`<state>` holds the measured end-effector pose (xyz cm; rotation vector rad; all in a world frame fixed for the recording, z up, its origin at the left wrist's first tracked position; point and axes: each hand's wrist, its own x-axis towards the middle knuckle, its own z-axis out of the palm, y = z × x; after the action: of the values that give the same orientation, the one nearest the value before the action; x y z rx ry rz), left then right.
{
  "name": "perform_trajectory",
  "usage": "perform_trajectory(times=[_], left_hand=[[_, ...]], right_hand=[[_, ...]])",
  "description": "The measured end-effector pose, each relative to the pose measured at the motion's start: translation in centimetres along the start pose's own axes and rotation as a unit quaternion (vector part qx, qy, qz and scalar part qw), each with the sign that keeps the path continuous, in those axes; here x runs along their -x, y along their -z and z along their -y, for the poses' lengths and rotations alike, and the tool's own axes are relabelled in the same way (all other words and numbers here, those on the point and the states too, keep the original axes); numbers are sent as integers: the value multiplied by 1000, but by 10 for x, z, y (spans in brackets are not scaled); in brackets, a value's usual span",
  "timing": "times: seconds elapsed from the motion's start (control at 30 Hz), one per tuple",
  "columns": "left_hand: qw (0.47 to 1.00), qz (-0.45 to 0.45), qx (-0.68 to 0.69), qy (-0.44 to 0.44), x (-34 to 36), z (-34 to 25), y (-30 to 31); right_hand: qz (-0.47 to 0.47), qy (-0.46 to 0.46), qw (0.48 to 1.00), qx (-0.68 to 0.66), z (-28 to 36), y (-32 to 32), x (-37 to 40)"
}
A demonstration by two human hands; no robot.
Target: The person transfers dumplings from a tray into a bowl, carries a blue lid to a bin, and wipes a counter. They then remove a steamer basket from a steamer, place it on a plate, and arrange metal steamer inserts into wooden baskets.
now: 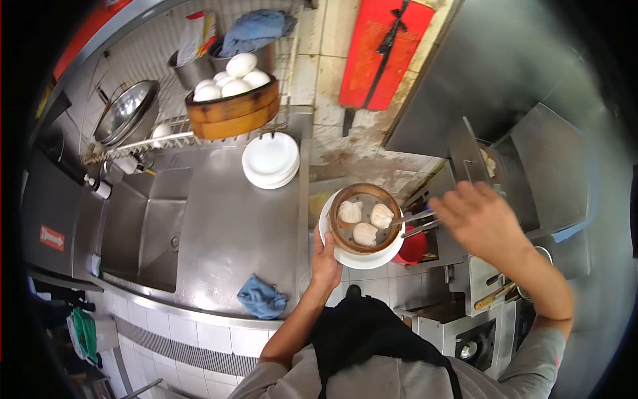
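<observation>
My left hand (325, 261) grips the near left edge of a white plate (362, 262), its thumb on the rim. On that plate sits a round bamboo steamer (340, 241) holding three pale dumplings (365, 233). My right hand (468, 216), slightly blurred, is closed round metal tongs (417, 223). The tongs point left, their tips over the steamer's right rim beside the right dumpling (381, 215); whether they touch it I cannot tell.
Left lies a steel counter (226, 226) with a sink (149, 233), stacked white plates (271, 159) and a blue cloth (262, 297). Above, a wire rack carries a wooden steamer (234, 112) of white buns. A red bucket (412, 247) and stove (476, 343) are right.
</observation>
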<state>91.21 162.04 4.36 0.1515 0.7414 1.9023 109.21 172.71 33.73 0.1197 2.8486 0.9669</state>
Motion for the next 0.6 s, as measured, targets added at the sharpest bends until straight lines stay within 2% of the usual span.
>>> perform_trajectory(times=[0.07, 0.13, 0.17, 0.2, 0.27, 0.33, 0.37, 0.4, 0.47, 0.53, 0.6], left_hand=[[1000, 2, -2, -9, 2, -7, 13], [1000, 0, 8, -26, 4, -12, 25], [999, 4, 17, -41, 4, -16, 29], [999, 0, 17, -51, 7, -21, 32], [997, -13, 21, -68, 13, -28, 35], [996, 7, 16, -89, 18, -37, 35], [995, 3, 11, -99, 21, -39, 35], [994, -1, 6, -108, 24, -42, 34], [993, 2, 4, -119, 32, -45, 25], [988, -28, -7, -153, 38, -46, 10], [985, -31, -7, -172, 41, -39, 5]], right_hand=[[-39, -168, 979, -110, -4, -4, 17], [-110, -323, 912, -230, 5, -45, 44], [-138, -422, 809, -384, 17, -90, 60], [-155, -503, 669, -525, 33, -144, 73], [-129, -582, 374, -711, 61, -228, 81], [-197, -597, 192, -754, 73, -259, 72], [-233, -608, 119, -750, 71, -272, 68], [-233, -604, 117, -753, 65, -281, 66], [-333, -578, 109, -737, 49, -294, 63], [-344, -560, 86, -749, 38, -302, 56], [-373, -539, 5, -755, 31, -305, 44]])
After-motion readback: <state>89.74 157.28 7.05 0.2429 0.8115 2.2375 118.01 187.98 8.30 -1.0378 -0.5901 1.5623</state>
